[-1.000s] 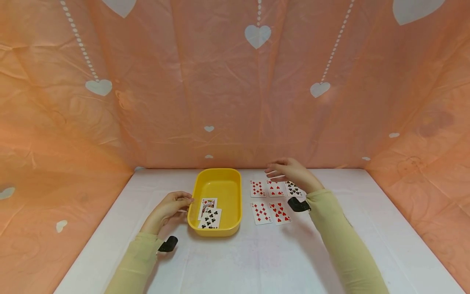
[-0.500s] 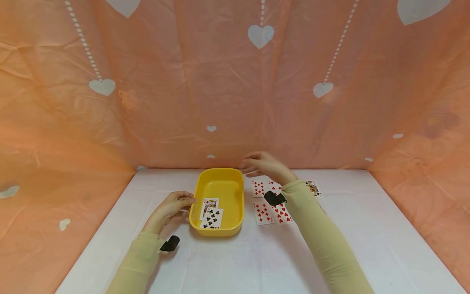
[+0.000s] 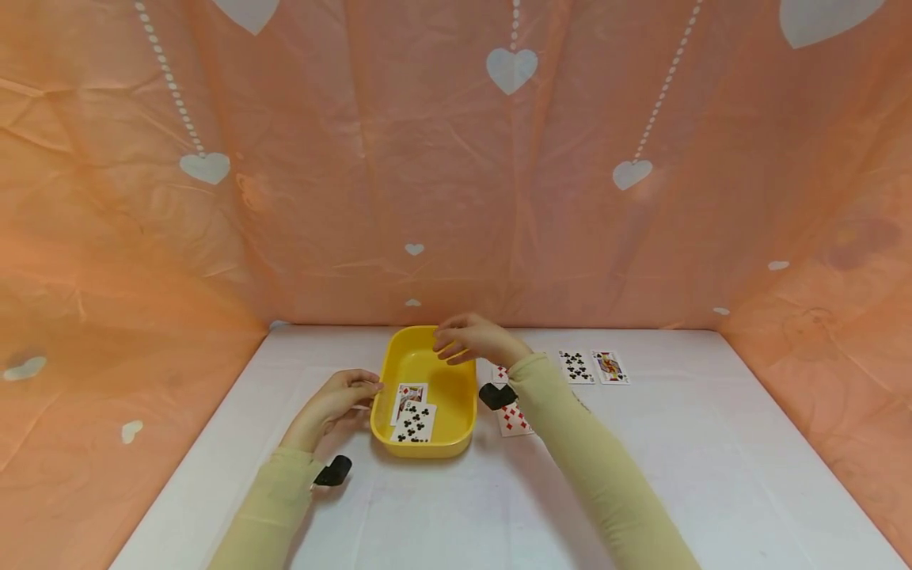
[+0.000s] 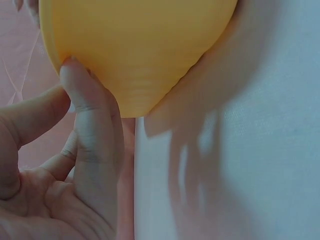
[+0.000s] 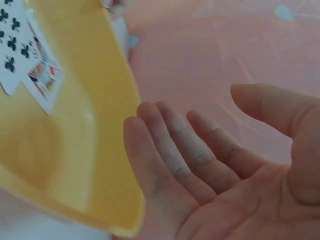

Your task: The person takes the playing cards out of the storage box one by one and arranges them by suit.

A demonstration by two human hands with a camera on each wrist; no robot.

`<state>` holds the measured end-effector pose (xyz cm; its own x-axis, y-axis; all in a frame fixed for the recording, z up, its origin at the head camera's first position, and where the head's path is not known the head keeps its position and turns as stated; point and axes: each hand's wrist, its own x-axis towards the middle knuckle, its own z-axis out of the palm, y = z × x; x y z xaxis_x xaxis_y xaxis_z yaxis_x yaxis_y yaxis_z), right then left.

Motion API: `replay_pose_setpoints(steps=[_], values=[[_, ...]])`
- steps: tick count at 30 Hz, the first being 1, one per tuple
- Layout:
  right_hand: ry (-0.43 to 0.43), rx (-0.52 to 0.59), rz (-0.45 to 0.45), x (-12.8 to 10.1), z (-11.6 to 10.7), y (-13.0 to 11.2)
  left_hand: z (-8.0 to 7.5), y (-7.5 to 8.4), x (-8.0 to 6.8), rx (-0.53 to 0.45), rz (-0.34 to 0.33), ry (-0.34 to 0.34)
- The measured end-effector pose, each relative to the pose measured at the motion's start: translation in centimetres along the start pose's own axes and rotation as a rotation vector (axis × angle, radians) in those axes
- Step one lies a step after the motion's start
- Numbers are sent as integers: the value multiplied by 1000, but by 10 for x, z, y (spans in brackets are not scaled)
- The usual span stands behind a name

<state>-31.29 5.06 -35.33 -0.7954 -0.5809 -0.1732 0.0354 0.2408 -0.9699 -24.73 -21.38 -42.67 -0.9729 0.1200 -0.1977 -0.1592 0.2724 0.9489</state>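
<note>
The yellow tray, with 2 cards inside, is touched by the left hand, fingers straight. The right hand is held over it, fingers relaxed, gripping nothing.

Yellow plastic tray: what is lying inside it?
Inside the yellow plastic tray lie two overlapping playing cards, a clubs card partly covering a face card. The right hand hovers above, empty.

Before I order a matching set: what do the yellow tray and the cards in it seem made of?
Yellow tray: probably moulded plastic, with a smooth, slightly glossy wall and rounded corners. Cards: likely coated paper or thin plastic, lying thin and flat with printed faces.
</note>
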Motion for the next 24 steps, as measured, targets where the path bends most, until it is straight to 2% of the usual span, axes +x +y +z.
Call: replay_pose_setpoints(steps=[6, 13, 16, 19, 24], values=[[-44, 10, 58, 14, 19, 11, 0, -1, 2, 9, -2, 12], [-49, -4, 135, 26, 30, 22, 0, -2, 1, -35, 1, -22], [-58, -60, 189, 26, 32, 24, 0, -2, 1, -43, 9, -24], [-67, -160, 226, 24, 34, 26, 0, -2, 1, -43, 20, -31], [-66, -273, 233, 23, 37, 31, 1, -3, 1, -44, 7, -21]])
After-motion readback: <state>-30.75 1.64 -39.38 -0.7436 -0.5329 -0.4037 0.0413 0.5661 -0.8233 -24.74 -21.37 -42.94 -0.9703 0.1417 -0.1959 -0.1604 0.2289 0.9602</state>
